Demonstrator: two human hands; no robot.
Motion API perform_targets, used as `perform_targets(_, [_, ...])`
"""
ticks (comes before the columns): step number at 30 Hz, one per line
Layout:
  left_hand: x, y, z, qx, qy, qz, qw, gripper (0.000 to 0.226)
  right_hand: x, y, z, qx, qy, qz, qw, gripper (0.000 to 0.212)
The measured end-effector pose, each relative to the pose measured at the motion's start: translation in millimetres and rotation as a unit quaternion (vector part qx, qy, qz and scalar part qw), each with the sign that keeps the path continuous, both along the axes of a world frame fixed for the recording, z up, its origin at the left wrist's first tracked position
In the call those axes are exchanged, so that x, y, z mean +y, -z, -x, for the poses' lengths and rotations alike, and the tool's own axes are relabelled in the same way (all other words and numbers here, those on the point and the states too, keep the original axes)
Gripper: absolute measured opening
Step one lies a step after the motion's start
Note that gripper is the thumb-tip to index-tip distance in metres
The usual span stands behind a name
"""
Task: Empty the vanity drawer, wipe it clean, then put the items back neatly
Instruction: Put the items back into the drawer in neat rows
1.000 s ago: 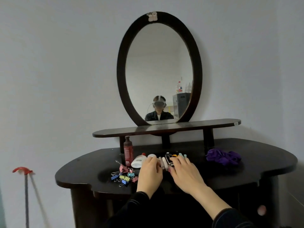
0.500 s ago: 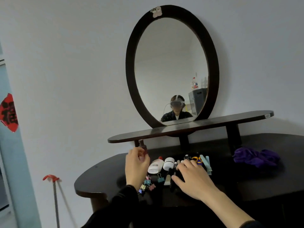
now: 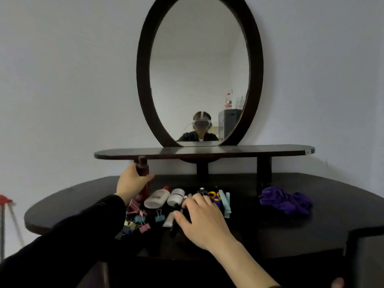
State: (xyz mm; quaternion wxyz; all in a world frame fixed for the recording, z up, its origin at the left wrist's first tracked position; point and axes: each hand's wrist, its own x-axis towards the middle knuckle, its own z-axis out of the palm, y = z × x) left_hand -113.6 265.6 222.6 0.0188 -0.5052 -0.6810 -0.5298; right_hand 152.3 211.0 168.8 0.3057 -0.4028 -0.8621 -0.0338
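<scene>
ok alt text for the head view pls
A person's left hand grips a red bottle at a dark vanity while the right hand rests on small toiletries laid out there. Binder clips lie by the left sleeve, a purple cloth sits off to the right, and an oval mirror stands behind.

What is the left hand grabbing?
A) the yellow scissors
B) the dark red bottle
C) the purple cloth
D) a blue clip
B: the left hand has its fingers curled round the dark red bottle just below its cap, while the purple cloth lies untouched off to the right on the vanity top.
</scene>
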Motion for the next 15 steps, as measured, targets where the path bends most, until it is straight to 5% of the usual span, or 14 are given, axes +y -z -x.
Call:
perform_targets(5, [-37.8, -14.8, -19.1, -0.087, 0.037, -0.215, 0.972, 0.031, 0.4, -4.1, -1.9, 0.041, 0.0, 0.024, 0.999, 0.04])
perform_targets(15, [-84.5, 16.1, 14.3, -0.306, 0.136, -0.286, 0.898, 0.04, -4.3, -11.7, -0.5, 0.062, 0.021, 0.032, 0.997, 0.029])
